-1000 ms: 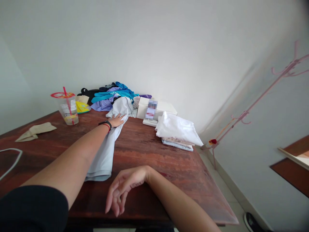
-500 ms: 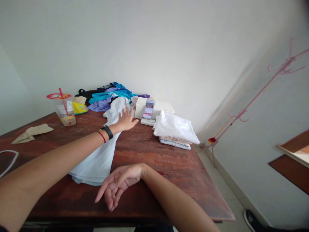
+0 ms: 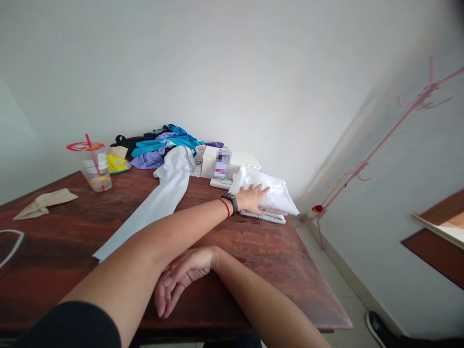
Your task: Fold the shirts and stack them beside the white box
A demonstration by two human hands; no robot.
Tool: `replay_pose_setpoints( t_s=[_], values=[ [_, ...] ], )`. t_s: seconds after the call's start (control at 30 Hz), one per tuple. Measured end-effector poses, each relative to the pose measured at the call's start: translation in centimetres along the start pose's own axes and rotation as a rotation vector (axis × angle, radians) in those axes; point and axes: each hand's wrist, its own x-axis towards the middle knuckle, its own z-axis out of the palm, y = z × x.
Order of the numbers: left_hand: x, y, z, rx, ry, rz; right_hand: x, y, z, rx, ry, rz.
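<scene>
My left hand (image 3: 253, 198), with a black watch and a red string at its wrist, lies spread on the white folded cloth (image 3: 273, 191) at the top of a small pile. Beneath that cloth, patterned folded cloths (image 3: 266, 216) show along the edge. My right hand (image 3: 184, 273) rests on the table near the front, palm turned partly up and fingers loosely bent, holding nothing I can see. The left forearm crosses in front and hides part of it. A long pale garment (image 3: 159, 195) stretches over the table on the left, its near end partly behind the left arm.
On the brown wooden table (image 3: 308, 285) stand a plastic cup (image 3: 96, 169) with a red straw and a white box (image 3: 242, 158). A heap of blue and purple clothes (image 3: 166, 145) lies against the wall. Beige paper (image 3: 47, 203) lies left; a pink coat rack (image 3: 391, 128) leans right.
My left hand has moved right, from above the long pale garment onto the white folded cloth. My right hand has stayed nearly in place.
</scene>
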Motion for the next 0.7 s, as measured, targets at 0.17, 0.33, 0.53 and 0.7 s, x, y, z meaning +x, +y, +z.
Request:
replay_pose_setpoints(
  t_s=[0.17, 0.33, 0.53, 0.7],
  values=[
    [0.8, -0.9, 0.7, -0.051, 0.123, 0.041, 0.4, 0.3, -0.9, -0.012, -0.036, 0.040],
    [1.1, -1.1, -0.1, -0.076, 0.237, 0.030, 0.3, 0.1, -0.6, 0.009, -0.021, 0.039],
    [0.6, -2.2, -2.6, -0.109, 0.432, -0.026, 0.0, -0.1, 0.2, 0.065, -0.001, -0.061],
    [-1.2, -3.6, -5.4, -0.316, 0.740, -0.052, -0.7, -0.1, 0.5, 0.087, 0.103, -0.160]
  ],
)
